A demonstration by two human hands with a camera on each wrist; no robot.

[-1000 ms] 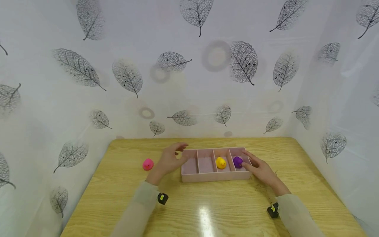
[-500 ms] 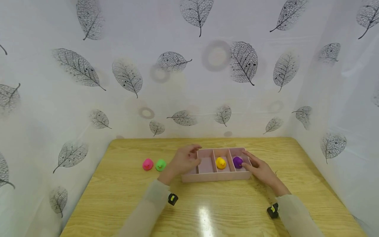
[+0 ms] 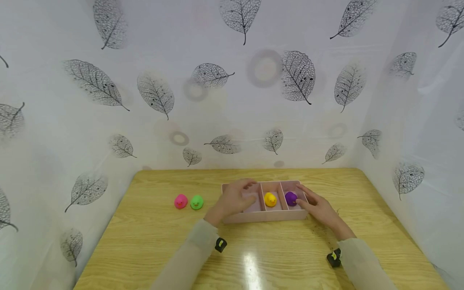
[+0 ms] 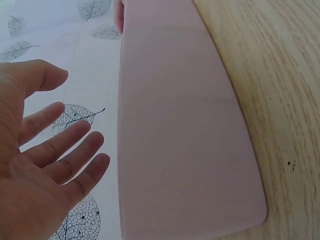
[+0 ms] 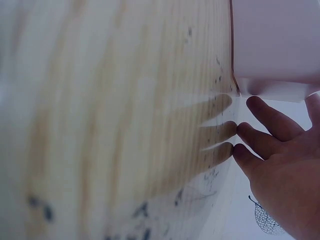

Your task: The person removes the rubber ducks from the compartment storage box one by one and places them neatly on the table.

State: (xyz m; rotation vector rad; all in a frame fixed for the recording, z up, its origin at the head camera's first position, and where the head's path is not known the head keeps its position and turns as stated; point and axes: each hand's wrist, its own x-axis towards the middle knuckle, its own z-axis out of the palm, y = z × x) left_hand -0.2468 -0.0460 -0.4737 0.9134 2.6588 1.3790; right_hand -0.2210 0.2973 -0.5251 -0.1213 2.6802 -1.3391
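Observation:
A pink box (image 3: 266,216) with several compartments lies on the table. It holds a yellow rubber duck (image 3: 270,199) and, in the right end compartment, a purple rubber duck (image 3: 291,198). My left hand (image 3: 235,198) hovers over the left compartments, fingers loosely spread with nothing in them, as the left wrist view of the hand (image 4: 45,145) confirms. At the other end my right hand (image 3: 320,208) holds the box's end wall, thumb over the rim beside the purple duck. In the right wrist view its lower fingers (image 5: 260,137) lie outside the box, touching the tabletop.
A pink rubber duck (image 3: 181,201) and a green rubber duck (image 3: 197,202) sit side by side on the wooden table (image 3: 152,241), left of the box. A white leaf-patterned curtain (image 3: 232,100) surrounds the back and sides.
My left hand has moved right, from the box's left end to above its left compartments, uncovering the green duck. My right hand and the box stay in place.

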